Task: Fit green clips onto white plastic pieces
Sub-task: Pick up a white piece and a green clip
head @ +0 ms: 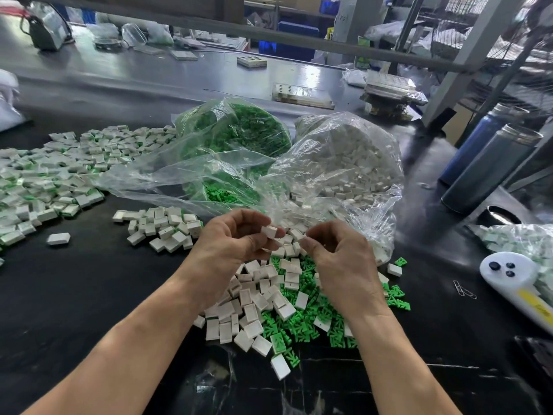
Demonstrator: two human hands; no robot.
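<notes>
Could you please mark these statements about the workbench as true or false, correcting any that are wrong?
1. The left hand holds a white piece. True.
2. The green clips' bag is tied shut. False: it lies open, clips spilling out.
3. Two bottles stand at the right. True.
4. The right hand rests flat on the table. False: it is raised, fingers curled, pinching something small.
5. Paper clips lie near the white device. True.

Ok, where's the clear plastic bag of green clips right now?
In the head view, the clear plastic bag of green clips lies centre-back on the dark table, immediately left of the bag of white pieces.
</notes>
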